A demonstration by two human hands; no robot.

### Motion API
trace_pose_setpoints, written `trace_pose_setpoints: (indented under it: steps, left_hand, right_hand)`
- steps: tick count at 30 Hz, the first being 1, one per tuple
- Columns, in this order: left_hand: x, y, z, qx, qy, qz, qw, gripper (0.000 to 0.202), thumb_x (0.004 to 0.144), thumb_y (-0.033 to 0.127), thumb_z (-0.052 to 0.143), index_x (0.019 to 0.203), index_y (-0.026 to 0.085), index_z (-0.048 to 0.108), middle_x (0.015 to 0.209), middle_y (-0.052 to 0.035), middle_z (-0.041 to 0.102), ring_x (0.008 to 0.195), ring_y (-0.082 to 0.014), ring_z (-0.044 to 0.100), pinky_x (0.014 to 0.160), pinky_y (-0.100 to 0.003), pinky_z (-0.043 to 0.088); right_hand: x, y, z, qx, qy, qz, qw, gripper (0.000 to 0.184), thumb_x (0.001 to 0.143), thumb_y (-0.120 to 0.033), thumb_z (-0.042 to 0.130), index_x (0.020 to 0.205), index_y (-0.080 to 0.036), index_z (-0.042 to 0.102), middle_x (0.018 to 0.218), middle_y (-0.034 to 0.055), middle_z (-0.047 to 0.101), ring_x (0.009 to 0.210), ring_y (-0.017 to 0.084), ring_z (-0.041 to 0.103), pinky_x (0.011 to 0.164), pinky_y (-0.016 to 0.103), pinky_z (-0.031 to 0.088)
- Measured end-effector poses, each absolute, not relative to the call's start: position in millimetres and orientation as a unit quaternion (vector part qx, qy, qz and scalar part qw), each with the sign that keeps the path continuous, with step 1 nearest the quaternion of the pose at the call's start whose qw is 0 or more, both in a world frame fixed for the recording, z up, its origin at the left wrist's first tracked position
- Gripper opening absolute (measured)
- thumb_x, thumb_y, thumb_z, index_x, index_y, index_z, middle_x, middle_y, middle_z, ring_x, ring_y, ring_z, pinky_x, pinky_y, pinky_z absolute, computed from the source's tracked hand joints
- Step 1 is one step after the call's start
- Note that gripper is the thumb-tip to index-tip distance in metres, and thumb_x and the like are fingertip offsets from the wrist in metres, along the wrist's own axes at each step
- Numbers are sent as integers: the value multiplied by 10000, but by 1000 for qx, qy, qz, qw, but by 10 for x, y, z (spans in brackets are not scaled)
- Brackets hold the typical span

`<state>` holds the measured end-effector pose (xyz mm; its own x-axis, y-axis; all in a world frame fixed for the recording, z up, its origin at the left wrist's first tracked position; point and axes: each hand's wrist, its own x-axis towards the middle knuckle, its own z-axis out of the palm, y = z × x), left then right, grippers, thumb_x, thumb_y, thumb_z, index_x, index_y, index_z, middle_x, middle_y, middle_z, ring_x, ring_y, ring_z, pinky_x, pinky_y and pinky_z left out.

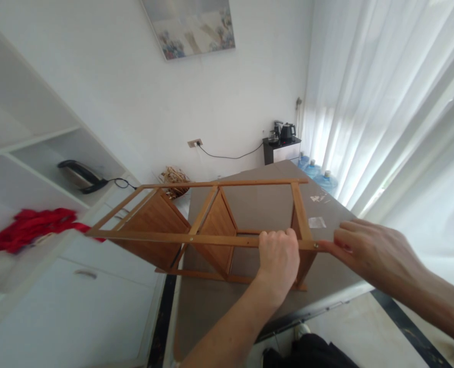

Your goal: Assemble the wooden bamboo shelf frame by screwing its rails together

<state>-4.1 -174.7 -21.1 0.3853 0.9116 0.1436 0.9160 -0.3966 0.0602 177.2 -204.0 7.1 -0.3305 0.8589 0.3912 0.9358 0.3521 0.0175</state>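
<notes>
The wooden rack [211,238] is laid over the table [211,312], long axis run leftward from the grip; its near rail is clamped by the nearer left hand [279,253], its end thumb-touched by the right hand [376,249], closure unclear.

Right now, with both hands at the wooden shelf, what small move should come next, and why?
Perhaps the right hand should test whether the apparent screw is tight: its thumb is beside it, at the end of the rail, which the left hand grips and could steady.
</notes>
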Motion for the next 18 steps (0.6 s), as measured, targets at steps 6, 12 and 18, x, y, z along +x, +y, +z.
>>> trace_pose_setpoints:
  steps: [6,12,18]
  left_hand:
    - [70,-1727,-224,-834,-543,-95,-1,120,872,123,462,889,152,577,778,-79,630,781,-261,623,711,-399,446]
    - [-47,-1876,-202,-862,-451,-233,-16,195,844,230,556,1031,173,548,1040,-88,560,1010,-253,517,884,-428,430]
    - [74,-2121,-266,-833,-428,-347,-52,426,747,474,656,1046,190,550,1045,-84,565,1054,-271,499,1029,-517,311]
  right_hand:
    - [1665,-2173,43,-658,-729,-112,151,493,918,-488,389,534,-206,514,542,25,552,501,145,466,463,251,206]
    - [1549,-2205,63,-713,-680,-49,166,510,894,-498,405,504,-203,549,522,33,582,448,137,476,451,251,239]
    - [1891,-2112,192,-654,-713,157,200,496,896,-525,386,631,-214,669,546,10,619,484,142,545,463,248,370]
